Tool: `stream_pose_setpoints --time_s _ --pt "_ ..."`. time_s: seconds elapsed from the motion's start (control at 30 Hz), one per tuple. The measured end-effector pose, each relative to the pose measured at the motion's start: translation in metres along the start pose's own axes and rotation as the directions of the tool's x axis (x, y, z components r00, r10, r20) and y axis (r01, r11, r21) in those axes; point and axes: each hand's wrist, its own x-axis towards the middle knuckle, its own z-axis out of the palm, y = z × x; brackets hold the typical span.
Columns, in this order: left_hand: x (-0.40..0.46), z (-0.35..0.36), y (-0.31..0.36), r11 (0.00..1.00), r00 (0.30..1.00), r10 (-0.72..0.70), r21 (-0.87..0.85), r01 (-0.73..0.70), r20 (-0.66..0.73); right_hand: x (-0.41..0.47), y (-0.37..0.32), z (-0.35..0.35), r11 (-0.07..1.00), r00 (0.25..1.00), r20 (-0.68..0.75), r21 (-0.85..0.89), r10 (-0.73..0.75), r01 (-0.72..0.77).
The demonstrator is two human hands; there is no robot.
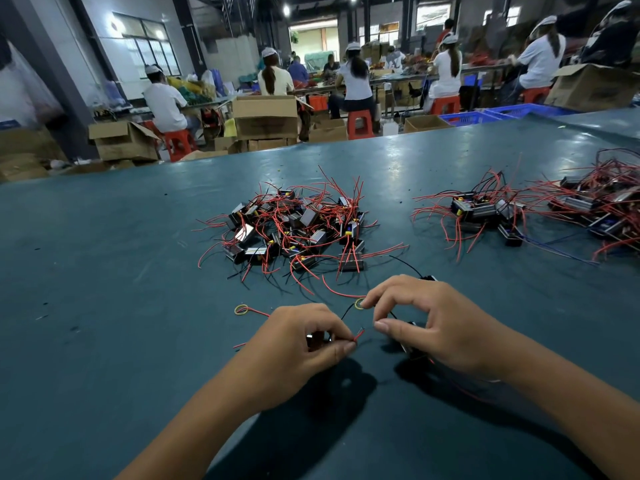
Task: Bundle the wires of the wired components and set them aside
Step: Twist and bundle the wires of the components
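Observation:
My left hand grips a small black component and pinches its red wire ends between thumb and forefinger. My right hand curls over another black component, its forefinger touching a yellow rubber band on the table. A black wire runs between the two hands. A second yellow rubber band lies to the left with a red wire through it. A pile of black components with red wires sits just beyond my hands.
Two more heaps of wired components lie at the right: a small heap and a large heap near the table edge. The green table stretches left. Seated workers, cardboard boxes and red stools fill the background.

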Motion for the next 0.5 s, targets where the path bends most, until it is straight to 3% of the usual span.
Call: stream_pose_setpoints --time_s 0.2,0.3,0.37,0.43,0.5 --pt "-0.001 -0.007 -0.004 0.991 1.000 -0.006 0.134 0.008 -0.016 0.003 0.002 0.000 0.994 0.986 -0.125 0.022 0.108 -0.106" --pt "-0.003 -0.018 -0.010 0.964 0.998 -0.024 0.264 0.006 0.065 0.002 -0.001 -0.006 0.980 0.967 -0.159 -0.009 0.197 -0.201" --pt "-0.003 -0.024 -0.015 0.928 0.983 -0.074 0.372 0.006 0.171 -0.001 -0.001 -0.008 0.940 0.953 -0.123 -0.169 0.278 -0.296" --pt "-0.002 -0.026 -0.019 0.875 0.967 -0.116 0.484 -0.009 0.228 -0.003 -0.001 -0.007 0.825 0.926 -0.064 -0.434 0.373 -0.362" --pt "0.000 -0.025 -0.021 0.841 0.963 -0.126 0.540 -0.025 0.240 -0.003 -0.001 -0.003 0.738 0.887 -0.043 -0.537 0.460 -0.409"
